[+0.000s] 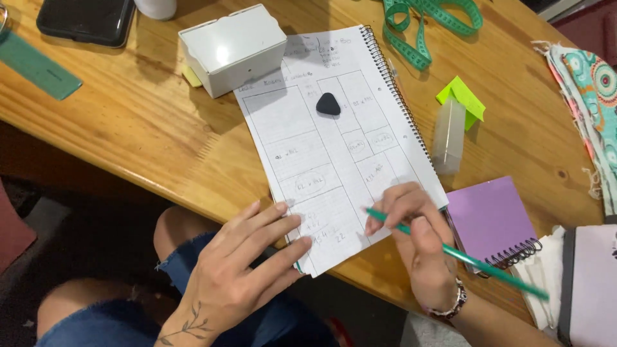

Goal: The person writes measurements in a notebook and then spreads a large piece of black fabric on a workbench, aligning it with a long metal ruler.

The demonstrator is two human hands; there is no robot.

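Here, nearest to me, my left hand (pixel 241 273) lies flat with its fingers (pixel 276 226) spread and loose, gripping nothing, pressing down the near corner of the spiral notebook page (pixel 334 148) so it stays put at the edge of the worktop (pixel 141 122). My right hand (pixel 418 238) is closed around a green pencil (pixel 450 250), fingers pinched on the shaft, the tip just beside the lower part of the page, where a few figures are jotted.

The page lies open on the worktop, angled away from me, its wire binding on the right. As I judge it, the drawing is well along: a large ruled outline is split into many boxes, and most of them already carry pencilled notes, some circled. What seems left is the sum at the near corner, where the pencil is hovering; I cannot tell whether the tip touches the paper.

Further out, a small black rounded triangle (pixel 328 103) sits on the upper middle of the page. To the right are a purple spiral pad (pixel 491 218) and a clear plastic case (pixel 448 135) with a bright green folded note (pixel 461 96) beside it. Beyond the page stands a white box (pixel 231 48), touching its far corner, and at the far edge lie a green measuring tape (pixel 427 26), a dark case (pixel 87 20), and patterned fabric (pixel 594 90).
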